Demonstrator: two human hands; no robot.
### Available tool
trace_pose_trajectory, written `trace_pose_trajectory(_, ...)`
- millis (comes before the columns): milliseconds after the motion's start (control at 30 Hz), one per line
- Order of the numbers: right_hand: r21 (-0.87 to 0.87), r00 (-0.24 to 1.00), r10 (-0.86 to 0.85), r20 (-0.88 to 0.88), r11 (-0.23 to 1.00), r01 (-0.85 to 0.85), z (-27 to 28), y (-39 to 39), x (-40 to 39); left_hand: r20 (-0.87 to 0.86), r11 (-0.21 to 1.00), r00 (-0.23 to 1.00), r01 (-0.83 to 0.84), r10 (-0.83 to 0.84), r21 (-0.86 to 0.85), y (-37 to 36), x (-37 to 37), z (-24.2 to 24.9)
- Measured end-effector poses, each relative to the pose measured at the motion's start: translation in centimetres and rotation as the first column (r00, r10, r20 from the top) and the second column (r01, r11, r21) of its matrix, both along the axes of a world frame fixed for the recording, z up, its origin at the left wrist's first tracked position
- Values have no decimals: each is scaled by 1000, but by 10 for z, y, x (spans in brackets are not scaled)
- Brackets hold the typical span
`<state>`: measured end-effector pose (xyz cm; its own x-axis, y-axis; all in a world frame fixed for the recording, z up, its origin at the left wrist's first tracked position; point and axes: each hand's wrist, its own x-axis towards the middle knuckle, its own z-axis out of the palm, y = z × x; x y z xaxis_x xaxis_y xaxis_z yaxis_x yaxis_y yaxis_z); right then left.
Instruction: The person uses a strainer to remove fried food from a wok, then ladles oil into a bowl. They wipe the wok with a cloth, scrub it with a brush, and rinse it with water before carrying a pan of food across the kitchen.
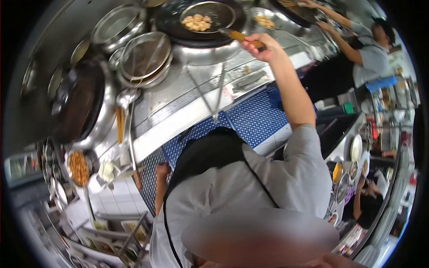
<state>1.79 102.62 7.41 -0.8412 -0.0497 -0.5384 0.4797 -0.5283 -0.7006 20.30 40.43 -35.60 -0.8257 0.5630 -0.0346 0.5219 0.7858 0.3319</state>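
Observation:
My right hand (263, 47) is closed round the wooden handle (243, 39) of a round wire strainer (232, 17). Pale rounded pieces of food (196, 22) lie in the strainer, which is over a large dark wok (167, 20). Low beside my body, on the left of the view, is my left hand (163, 170); its fingers are too small and blurred to make out. A metal ladle (128, 96) lies near it along the counter.
Stacked strainers and bowls (145, 60) stand left of the wok, with another dark wok (80, 102) farther left. Metal tongs (219, 94) reach the counter edge (178, 129). A strainer of brown food (79, 167) sits lower left. A co-worker (373, 58) stands at right.

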Motion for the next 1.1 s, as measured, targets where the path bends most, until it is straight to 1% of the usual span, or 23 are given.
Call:
trace_pose_trajectory(33, -5, 999, -33, -21, 999, 33, 2, 11, 6, 263, 950, 944, -251, 199, 183, 14, -6, 13)
trace_pose_trajectory(67, 11, 997, -75, -27, 997, 75, 10, 12, 12, 544, 816, 778, -514, 315, 263, 26, -7, 33)
trace_pose_trajectory(133, 94, 988, -127, -87, 986, 135, 20, 32, 18, 815, 599, 468, -776, 342, 194, 40, -12, 50)
trace_pose_trajectory(233, 219, 975, -174, -141, 955, 202, 32, 69, 20, 868, 514, 330, -851, 371, 103, 46, -7, 57)
trace_pose_trajectory(267, 288, 966, -198, -163, 927, 239, 32, 85, 20, 844, 563, 395, -814, 364, 139, 40, -2, 45)
trace_pose_trajectory(300, 355, 958, -216, -186, 895, 271, 30, 98, 20, 797, 632, 488, -754, 355, 180, 34, 5, 34)
trace_pose_trajectory(333, 410, 947, -261, -188, 855, 317, 31, 107, 20, 696, 738, 638, -634, 329, 232, 28, 11, 19)
trace_pose_trajectory(367, 485, 939, -287, -191, 804, 344, 30, 116, 20, 423, 886, 883, -351, 205, 303, 16, 18, -6)
trace_pose_trajectory(400, 556, 930, -311, -196, 746, 367, 26, 125, 17, -58, 968, 998, 35, -21, 248, -1, 26, -40)
trace_pose_trajectory(433, 621, 920, -333, -205, 682, 386, 20, 136, 14, -372, 949, 916, 241, -152, 205, -4, 29, -55)
trace_pose_trajectory(467, 648, 917, -340, -208, 654, 390, 12, 149, 10, -533, 993, 839, 104, -114, -49, -4, 46, -60)
trace_pose_trajectory(500, 691, 916, -341, -211, 611, 387, 1, 161, 6, -531, 994, 841, 96, -107, -48, -4, 55, -61)
trace_pose_trajectory(533, 730, 915, -342, -214, 567, 383, -12, 175, 1, -573, 985, 805, 74, -150, -155, -6, 56, -62)
trace_pose_trajectory(567, 766, 914, -341, -221, 519, 379, -26, 190, -5, -574, 986, 806, 65, -143, -154, 2, 57, -62)
trace_pose_trajectory(700, 954, 920, -339, -195, 154, 259, -66, 231, -21, -226, 992, 973, -9, 37, 126, 26, 53, -33)
trace_pose_trajectory(800, 981, 921, -338, -193, -77, 177, -62, 234, -28, 89, 943, 989, -143, 121, 302, 44, 49, 8)
trace_pose_trajectory(833, 976, 922, -332, -200, -147, 159, -63, 238, -31, 460, 834, 826, -480, 325, 271, 62, 44, 37)
trace_pose_trajectory(867, 981, 920, -340, -193, -79, 176, -50, 234, -29, 650, 709, 634, -676, 419, 202, 82, 37, 65)
trace_pose_trajectory(900, 978, 914, -353, -199, -11, 208, -53, 243, -33, 724, 630, 521, -761, 452, 154, 100, 30, 92)
trace_pose_trajectory(933, 969, 908, -365, -207, 54, 242, -55, 262, -38, 661, 703, 625, -681, 416, 203, 92, 29, 67)
trace_pose_trajectory(1033, 926, 886, -399, -237, 183, 330, -56, 290, -53, 580, 782, 706, -597, 406, 179, 99, 27, 70)
trace_pose_trajectory(1067, 911, 886, -398, -239, 222, 346, -54, 297, -56, 602, 762, 679, -624, 420, 172, 101, 28, 70)
trace_pose_trajectory(1100, 894, 884, -399, -243, 261, 363, -53, 301, -60, 570, 769, 713, -605, 409, 206, 102, 30, 71)
